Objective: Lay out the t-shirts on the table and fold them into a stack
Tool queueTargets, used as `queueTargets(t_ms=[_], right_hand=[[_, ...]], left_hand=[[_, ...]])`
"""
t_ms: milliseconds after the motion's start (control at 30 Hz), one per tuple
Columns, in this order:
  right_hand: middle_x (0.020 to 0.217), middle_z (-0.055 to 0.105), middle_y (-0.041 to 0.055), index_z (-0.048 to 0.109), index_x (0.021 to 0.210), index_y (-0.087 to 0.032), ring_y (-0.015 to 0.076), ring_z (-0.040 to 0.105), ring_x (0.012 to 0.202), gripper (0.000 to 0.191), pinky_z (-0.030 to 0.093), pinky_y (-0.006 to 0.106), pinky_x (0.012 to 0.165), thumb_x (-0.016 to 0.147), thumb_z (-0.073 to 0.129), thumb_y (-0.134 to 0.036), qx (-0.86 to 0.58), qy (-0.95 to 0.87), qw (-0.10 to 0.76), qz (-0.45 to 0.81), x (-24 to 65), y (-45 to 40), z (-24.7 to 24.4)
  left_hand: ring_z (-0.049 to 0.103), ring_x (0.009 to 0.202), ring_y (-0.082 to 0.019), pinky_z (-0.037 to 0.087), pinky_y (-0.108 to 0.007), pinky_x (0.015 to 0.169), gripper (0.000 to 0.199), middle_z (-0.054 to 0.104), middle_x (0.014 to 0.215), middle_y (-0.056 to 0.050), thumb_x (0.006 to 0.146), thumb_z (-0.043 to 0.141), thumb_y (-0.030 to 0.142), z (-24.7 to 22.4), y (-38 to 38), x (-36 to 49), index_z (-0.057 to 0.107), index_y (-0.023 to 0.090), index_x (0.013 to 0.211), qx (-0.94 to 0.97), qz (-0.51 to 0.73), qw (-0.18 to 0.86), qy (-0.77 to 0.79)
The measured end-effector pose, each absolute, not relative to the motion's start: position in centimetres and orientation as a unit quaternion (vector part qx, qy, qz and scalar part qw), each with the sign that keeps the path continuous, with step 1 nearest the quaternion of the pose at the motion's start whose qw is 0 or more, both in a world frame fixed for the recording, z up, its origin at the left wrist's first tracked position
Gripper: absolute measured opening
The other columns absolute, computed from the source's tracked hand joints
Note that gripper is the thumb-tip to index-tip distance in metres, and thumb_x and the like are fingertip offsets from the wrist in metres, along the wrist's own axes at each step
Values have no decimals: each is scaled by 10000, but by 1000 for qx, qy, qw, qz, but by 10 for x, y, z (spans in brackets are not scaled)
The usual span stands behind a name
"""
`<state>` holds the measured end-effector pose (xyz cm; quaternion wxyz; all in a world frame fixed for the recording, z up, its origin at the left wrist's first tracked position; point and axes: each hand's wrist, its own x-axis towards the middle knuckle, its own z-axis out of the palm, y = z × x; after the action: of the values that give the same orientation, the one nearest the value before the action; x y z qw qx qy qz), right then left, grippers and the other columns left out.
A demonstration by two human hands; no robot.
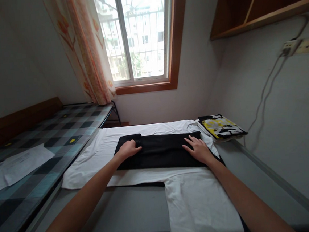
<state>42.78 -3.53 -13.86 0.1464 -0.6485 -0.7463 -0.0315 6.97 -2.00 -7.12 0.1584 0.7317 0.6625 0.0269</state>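
A folded black garment [161, 155], perhaps trousers, lies lengthwise across a spread white T-shirt [84, 157]. One sleeve [200, 199] of the shirt reaches toward me and over the table's near edge. At the garment's left end, my left hand [127, 149] has its fingers curled on the black cloth, close to a small folded-over part. My right hand [198, 150] rests on the other end, fingers spread and fairly flat. Some dark cloth shows from under the shirt along its near and right edges.
A folded black, yellow and white printed cloth [222, 127] lies at the back right by the wall. The grey table [130, 209] bears the clothes. To the left is a checked mattress [71, 129] with paper sheets [28, 163]. A cable [263, 87] hangs down the right wall.
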Motion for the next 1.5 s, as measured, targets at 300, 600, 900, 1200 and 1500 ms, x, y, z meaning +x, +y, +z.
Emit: queueTargets(t_ms=[300,600,900,1200,1500], right_hand=[[1156,672,108,698,1109,-191,252,562,1135,300,321,467,1066,923,509,-332,-470,-842,255,-75,377,-50,-108],[1106,668,104,677,1177,-199,241,556,1088,317,400,414,958,913,568,-337,-396,-889,224,61,260,-42,-105],[1144,692,62,704,1128,-232,227,559,1081,300,404,417,953,867,569,-169,-397,-859,297,128,257,-39,-127],[993,730,49,685,997,-207,196,646,956,331,467,355,910,806,461,-54,-414,-793,380,234,256,-33,-129],[906,696,54,623,1008,-195,203,615,910,351,470,355,880,754,444,-30,-481,-725,450,200,258,-37,-130]], left_hand=[[674,955,-301,481,-306,696,308,724,977,-145,808,500,427,-75,-21,75,678,181,859,724,9,91,684],[593,491,-157,380,-236,492,294,554,503,-1,798,507,368,-79,-11,67,527,184,570,732,100,225,636],[545,417,-128,346,-217,438,279,485,447,32,783,515,321,-89,-6,72,492,182,542,730,135,282,607],[616,528,-176,381,-242,492,392,590,548,-21,832,475,482,-92,-8,85,562,180,598,738,109,247,619],[686,909,-302,492,-336,713,359,726,947,-131,810,522,501,-84,-32,112,690,196,902,739,49,64,669]])
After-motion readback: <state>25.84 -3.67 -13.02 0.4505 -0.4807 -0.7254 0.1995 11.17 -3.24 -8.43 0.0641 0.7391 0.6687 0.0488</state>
